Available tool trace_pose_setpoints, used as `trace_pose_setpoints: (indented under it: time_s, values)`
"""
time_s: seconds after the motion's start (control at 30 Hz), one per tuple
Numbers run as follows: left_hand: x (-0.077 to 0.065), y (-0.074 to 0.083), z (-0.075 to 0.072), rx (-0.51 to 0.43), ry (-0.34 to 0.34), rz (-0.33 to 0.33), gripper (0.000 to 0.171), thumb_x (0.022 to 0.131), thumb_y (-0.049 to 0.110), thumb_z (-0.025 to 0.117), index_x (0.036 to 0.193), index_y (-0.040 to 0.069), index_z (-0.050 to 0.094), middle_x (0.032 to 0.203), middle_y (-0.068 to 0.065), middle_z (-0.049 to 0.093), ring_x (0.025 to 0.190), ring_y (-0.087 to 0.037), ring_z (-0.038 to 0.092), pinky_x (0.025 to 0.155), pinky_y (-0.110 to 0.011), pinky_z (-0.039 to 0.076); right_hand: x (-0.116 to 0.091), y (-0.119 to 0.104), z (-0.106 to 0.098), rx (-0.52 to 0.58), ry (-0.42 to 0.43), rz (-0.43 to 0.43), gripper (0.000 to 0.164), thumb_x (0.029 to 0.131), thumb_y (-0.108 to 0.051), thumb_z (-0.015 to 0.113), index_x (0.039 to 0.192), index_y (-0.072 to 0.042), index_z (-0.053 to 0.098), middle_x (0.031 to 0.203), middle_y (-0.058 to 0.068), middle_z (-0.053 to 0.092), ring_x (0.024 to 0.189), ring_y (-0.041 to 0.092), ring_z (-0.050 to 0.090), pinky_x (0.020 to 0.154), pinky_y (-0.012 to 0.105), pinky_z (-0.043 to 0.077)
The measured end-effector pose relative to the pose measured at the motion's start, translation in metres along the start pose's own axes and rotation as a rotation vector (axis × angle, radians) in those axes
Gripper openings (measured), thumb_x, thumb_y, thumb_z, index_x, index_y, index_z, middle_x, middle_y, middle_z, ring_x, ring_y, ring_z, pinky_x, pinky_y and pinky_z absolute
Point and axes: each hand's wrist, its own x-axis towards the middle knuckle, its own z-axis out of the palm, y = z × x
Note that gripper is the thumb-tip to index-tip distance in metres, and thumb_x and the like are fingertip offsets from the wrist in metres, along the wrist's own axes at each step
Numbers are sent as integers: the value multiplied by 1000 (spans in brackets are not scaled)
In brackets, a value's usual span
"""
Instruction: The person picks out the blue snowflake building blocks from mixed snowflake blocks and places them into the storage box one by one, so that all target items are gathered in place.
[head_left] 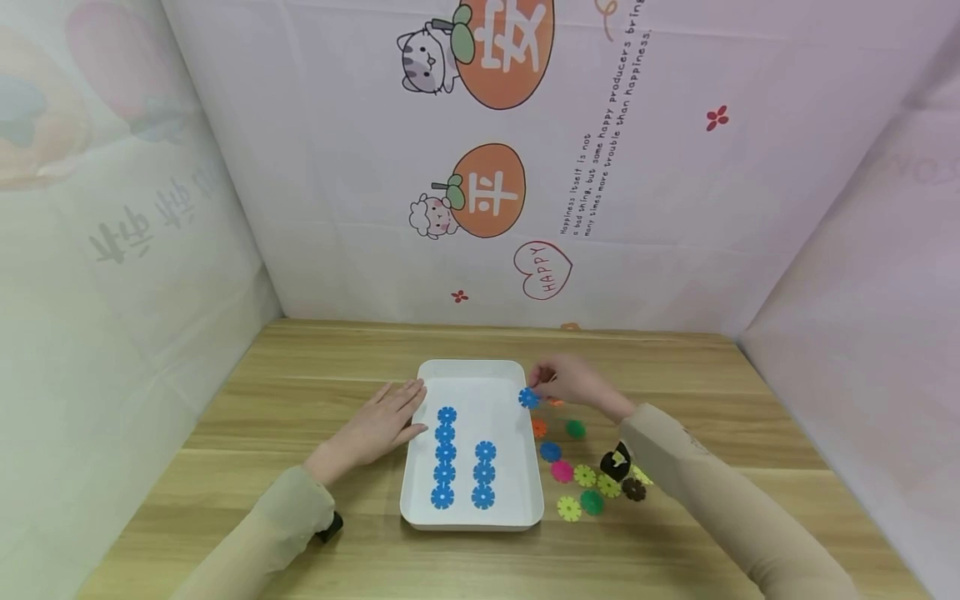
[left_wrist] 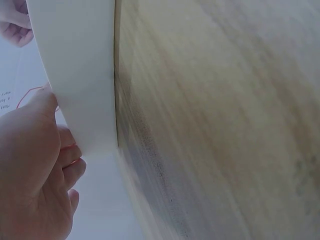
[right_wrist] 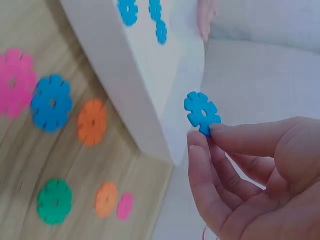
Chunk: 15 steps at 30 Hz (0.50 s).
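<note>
Between thumb and fingertips, my right hand (head_left: 567,379) pinches a blue notched plastic disc (right_wrist: 202,111) with a small hole at its centre. In the head view this disc overlaps the right rim of the white tray (head_left: 480,387), near its far corner. My left hand (head_left: 382,423) rests at the tray's left rim, fingers extended and thumb apart; its fingertips overlap the edge. Inside the tray, several blue discs form a longer column (head_left: 446,452) on the left. A shorter column of three blue discs (head_left: 484,472) lies to its right.
Loose discs lie on the wooden table right of the tray: blue (head_left: 551,452), pink (head_left: 562,472), green (head_left: 575,429), orange (head_left: 539,428), brown (head_left: 634,488) and several yellow (head_left: 585,476). Printed fabric walls (head_left: 637,275) enclose the table's back and sides.
</note>
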Motion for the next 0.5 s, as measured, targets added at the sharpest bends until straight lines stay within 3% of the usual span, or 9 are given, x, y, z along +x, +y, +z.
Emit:
trace_pose_setpoints:
  time_s: [0.3,0.5]
  values:
    - [-2,1,2,-4,-10,-1,67,104,45,45,153,0,33,162,-17,30,150,-33,31,124,-56,23,23,-22,34,-43,-108,23,5,92,-3,67,86,-3,67,82,9,68,72,22,66,66,25,58]
    - [-1,-1,2,6,13,8,66,104,44,46,152,0,35,161,-17,31,150,-33,32,123,-56,24,33,-29,52,-118,-128,46,10,90,-2,69,82,-7,65,80,4,64,70,19,66,65,22,57]
